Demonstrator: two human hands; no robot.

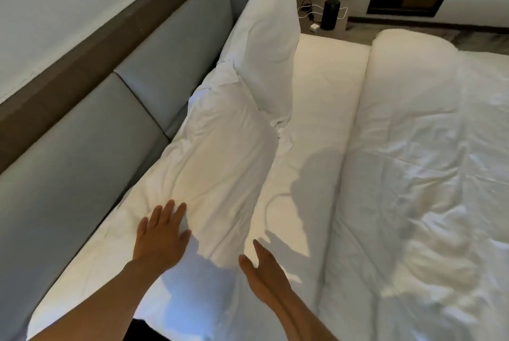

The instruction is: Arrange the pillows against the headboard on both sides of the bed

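Two hands, both spread flat: left hand (162,233) presses the near white fabric pillow (209,164) lying against the grey padded headboard (82,153); right hand (261,269) touches its edge.

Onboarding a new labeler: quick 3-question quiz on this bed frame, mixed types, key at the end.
1. True or false: the far pillow stands upright against the headboard.
2. Which hand lies flat on the near pillow? A) left hand B) right hand C) neither
3. Fill in: beyond the bed, a black cylinder stands beside white ____.

Key: 1 true; 2 A (the right hand is edge-on at the pillow's side, contact unclear); 3 cables.
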